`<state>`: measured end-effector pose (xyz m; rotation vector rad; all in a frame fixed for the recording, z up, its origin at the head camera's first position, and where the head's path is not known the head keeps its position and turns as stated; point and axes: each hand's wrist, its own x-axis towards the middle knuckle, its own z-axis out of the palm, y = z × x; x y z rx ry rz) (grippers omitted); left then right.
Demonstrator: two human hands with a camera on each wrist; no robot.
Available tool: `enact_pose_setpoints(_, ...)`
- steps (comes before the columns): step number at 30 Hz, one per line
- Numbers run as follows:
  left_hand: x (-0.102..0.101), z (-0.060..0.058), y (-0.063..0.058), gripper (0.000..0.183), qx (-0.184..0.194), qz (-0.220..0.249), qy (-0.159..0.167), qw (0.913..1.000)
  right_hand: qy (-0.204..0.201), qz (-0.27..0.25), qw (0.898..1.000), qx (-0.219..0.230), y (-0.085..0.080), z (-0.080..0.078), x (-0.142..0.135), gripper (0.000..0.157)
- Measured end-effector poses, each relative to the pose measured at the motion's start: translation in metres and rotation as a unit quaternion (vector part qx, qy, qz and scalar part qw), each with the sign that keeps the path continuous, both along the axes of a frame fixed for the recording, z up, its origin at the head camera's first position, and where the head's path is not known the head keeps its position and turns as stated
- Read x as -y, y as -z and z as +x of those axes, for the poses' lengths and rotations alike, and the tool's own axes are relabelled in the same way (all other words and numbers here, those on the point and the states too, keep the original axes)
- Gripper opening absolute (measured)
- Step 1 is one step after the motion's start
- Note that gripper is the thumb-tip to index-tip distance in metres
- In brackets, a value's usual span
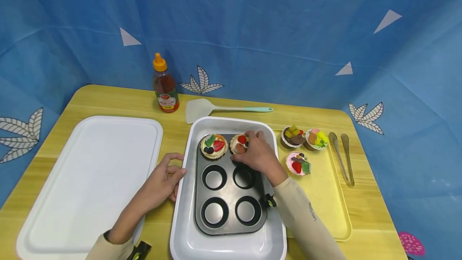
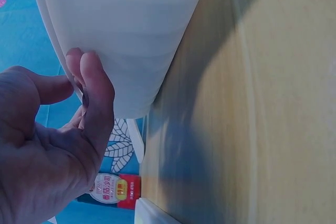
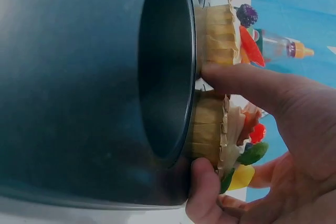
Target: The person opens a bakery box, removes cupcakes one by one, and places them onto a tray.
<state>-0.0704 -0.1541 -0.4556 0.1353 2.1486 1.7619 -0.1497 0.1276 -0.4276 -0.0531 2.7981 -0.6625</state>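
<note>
My right hand grips a fruit-topped cupcake by its pale paper case, thumb on one side and fingers on the other. The cupcake is at the far right cup of a dark muffin tin; how deep it sits is hard to tell. Another cupcake, with green and red fruit on cream, stands in the far left cup. The tin's other cups show bare bottoms. The tin lies in a deep white tray, whose left rim my left hand pinches between thumb and fingers.
Three cupcakes stand on a yellow tray at right, with metal tongs along its right edge. A flat white tray lies left. Behind are a sauce bottle and a spatula.
</note>
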Motion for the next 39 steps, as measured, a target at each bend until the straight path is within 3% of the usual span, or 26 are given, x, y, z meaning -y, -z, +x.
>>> enact_pose_setpoints(18,0.0007,-0.0009,0.0016,0.036,-0.012,0.002,0.0,0.9999,-0.002,0.01,0.999,-0.053,0.0049,-0.0035,0.0036,0.059)
enact_pose_setpoints(39,0.0002,-0.0004,0.0015,0.036,-0.005,0.0,-0.003,1.0,0.007,0.0,0.999,-0.052,0.0068,-0.0029,0.0019,0.057)
